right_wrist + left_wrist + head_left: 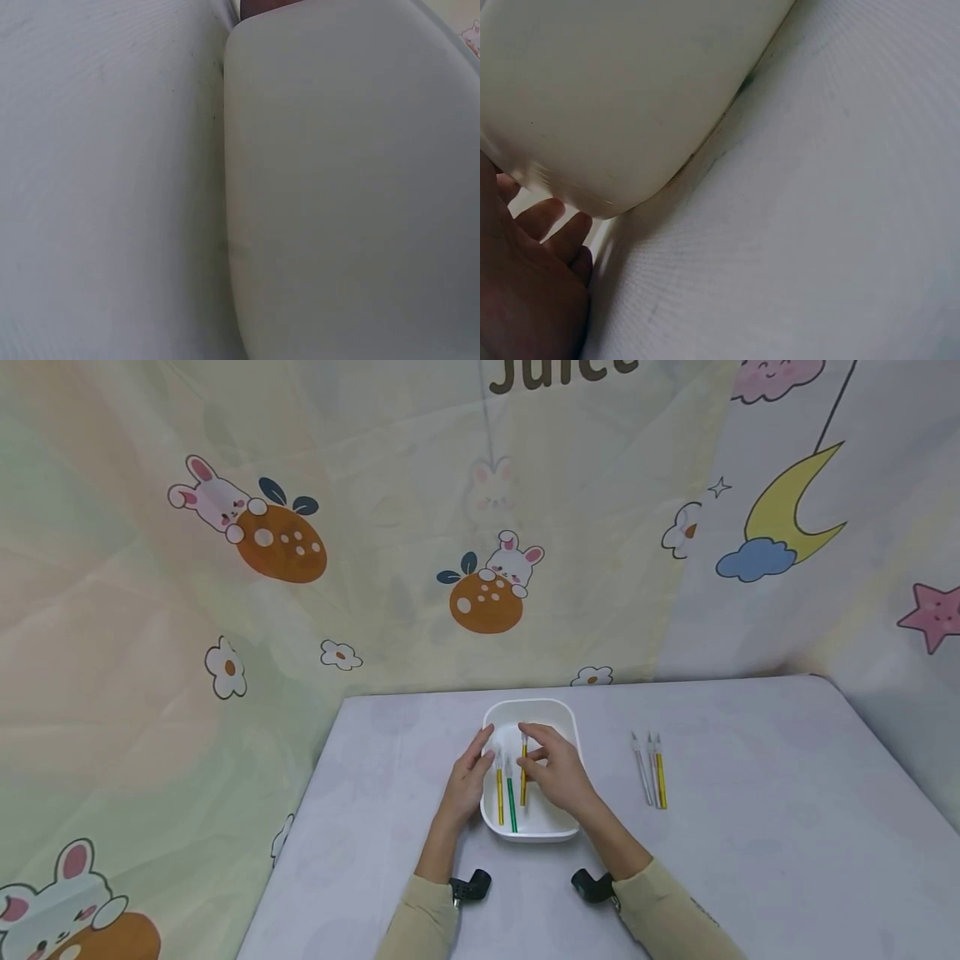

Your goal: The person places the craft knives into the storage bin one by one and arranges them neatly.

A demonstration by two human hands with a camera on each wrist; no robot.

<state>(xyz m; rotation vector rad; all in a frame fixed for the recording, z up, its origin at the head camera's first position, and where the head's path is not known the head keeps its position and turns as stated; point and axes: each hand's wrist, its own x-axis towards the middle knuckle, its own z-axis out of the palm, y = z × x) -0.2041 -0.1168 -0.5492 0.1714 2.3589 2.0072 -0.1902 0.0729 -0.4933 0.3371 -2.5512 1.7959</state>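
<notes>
A white tray (528, 837) with rounded corners stands on the table. Its left wall is gripped by my left hand (463, 783), thumb on the inner side; in the left wrist view the fingers (568, 234) lie against the outside wall. Over the tray, my right hand (558, 772) pinches a slim gold pen-like tool (523, 792) near its pale upper end, partly hidden by the fingers. To its left in the tray lie another gold pen-like tool (500, 797) and a green one (512, 806), both with pale tapered tips pointing away from me.
Right of the tray, a gold pen-like tool (661, 781) and two silvery pen-like tools (642, 772) lie on the table (780, 827). A printed cloth backdrop (390, 568) rises behind the table. Each wrist wears a black camera (471, 886).
</notes>
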